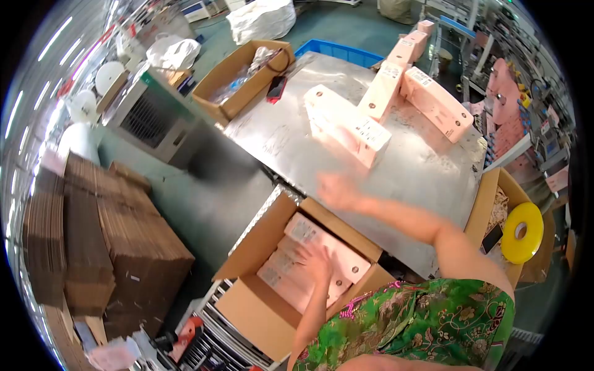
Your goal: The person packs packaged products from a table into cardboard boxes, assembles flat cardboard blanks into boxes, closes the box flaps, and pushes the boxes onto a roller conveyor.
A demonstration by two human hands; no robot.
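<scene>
My left hand [314, 262] lies flat with fingers spread on pale pink packages [331, 245] packed inside an open cardboard carton [260, 312]. Its flaps stand folded outward. Over the near edge of the metal table [284, 139], my right hand [339, 190] is smeared by motion, so its fingers cannot be made out. Beyond that hand, a pink box [346, 127] lies on the tabletop. Another pink box [436, 105] rests to its right, and a row of similar boxes [382, 89] runs toward the far right corner.
Beneath the carton is a roller conveyor [232, 334]. Flattened cardboard stacks [130, 247] stand at left. A yellow tape roll [521, 233] sits at a box on the right. A red-and-black object [276, 89] lies near a carton of plastic [241, 80]; machinery [526, 105] stands far right.
</scene>
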